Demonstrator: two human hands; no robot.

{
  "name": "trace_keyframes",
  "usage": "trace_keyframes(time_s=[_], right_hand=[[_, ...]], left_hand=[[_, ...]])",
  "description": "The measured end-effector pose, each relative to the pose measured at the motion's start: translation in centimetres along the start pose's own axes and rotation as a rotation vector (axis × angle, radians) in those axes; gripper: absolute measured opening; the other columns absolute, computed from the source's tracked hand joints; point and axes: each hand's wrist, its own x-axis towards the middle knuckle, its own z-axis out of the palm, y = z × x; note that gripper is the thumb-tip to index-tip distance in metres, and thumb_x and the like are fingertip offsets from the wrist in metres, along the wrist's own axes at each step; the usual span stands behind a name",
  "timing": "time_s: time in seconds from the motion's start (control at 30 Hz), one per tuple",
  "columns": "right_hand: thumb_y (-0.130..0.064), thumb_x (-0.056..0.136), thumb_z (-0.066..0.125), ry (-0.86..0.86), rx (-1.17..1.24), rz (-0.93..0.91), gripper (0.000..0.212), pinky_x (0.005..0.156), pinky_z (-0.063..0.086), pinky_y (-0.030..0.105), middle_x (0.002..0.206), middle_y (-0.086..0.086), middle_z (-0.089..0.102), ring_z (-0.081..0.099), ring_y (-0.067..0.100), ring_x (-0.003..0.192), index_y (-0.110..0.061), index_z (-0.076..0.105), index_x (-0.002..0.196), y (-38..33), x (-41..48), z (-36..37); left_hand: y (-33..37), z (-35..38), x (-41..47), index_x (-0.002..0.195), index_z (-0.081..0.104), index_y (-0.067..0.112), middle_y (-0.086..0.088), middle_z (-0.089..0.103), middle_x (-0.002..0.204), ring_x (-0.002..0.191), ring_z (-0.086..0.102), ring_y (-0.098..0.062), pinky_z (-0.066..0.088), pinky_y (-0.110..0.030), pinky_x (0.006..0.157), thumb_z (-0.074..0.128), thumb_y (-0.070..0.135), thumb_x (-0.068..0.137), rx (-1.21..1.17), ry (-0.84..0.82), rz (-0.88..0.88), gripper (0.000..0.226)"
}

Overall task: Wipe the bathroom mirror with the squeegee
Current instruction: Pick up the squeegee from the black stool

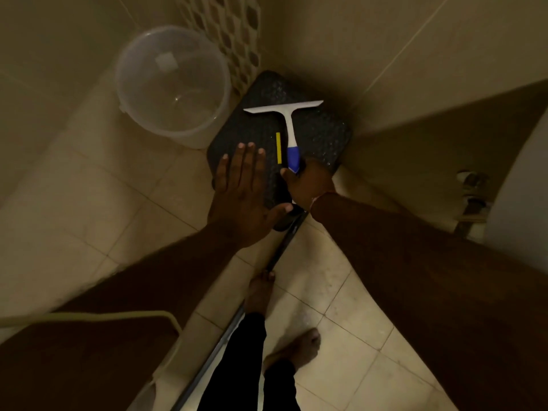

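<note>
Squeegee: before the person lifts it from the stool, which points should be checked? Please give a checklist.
1. Right hand at squeegee handle: ok, it covers the blue end.
2. Fingers closed round handle: cannot tell, hidden.
3. Left hand clear of squeegee: ok, open, beside it.
4. Yellow strip clear of handle: ok, a gap shows.
5. Bucket out of the way: ok, left of stool.

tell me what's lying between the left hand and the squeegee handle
In the head view, a thin yellow strip lies on the dark textured surface, alongside the handle of the white squeegee with a blue grip, between it and the left hand.
</note>
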Motion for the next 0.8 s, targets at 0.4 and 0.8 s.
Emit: trace_keyframes(time_s=[0.4,0.8], right_hand=[[-0.017,0.108,0.065,0.096,0.278,0.140,0.050,0.115,0.052,0.051,0.143,0.012,0.063,0.063,0.031,0.133,-0.016,0.048,0.155,-2.2,-2.2,-1.8],[-0.051,0.109,0.059,0.432,0.429,-0.346,0.028,0.082,0.056,0.046,0.088,-0.001,0.070,0.069,0.029,0.086,-0.023,0.060,0.106,-12.1,-17.5,-17.3]], left_hand=[[-1.0,-2.0,-1.4,0.178,0.013,0.002,-0.025,0.015,0.186,0.175,0.010,-0.042,0.013,-0.065,0.139,0.046,0.084,0.103,0.008,0.089,-0.023,0.116],[1.8,-23.6,4.3,0.175,0.025,-0.002,-0.026,0.026,0.183,0.172,0.022,-0.045,0.018,-0.065,0.138,0.039,0.084,0.104,0.006,0.438,0.073,0.112]])
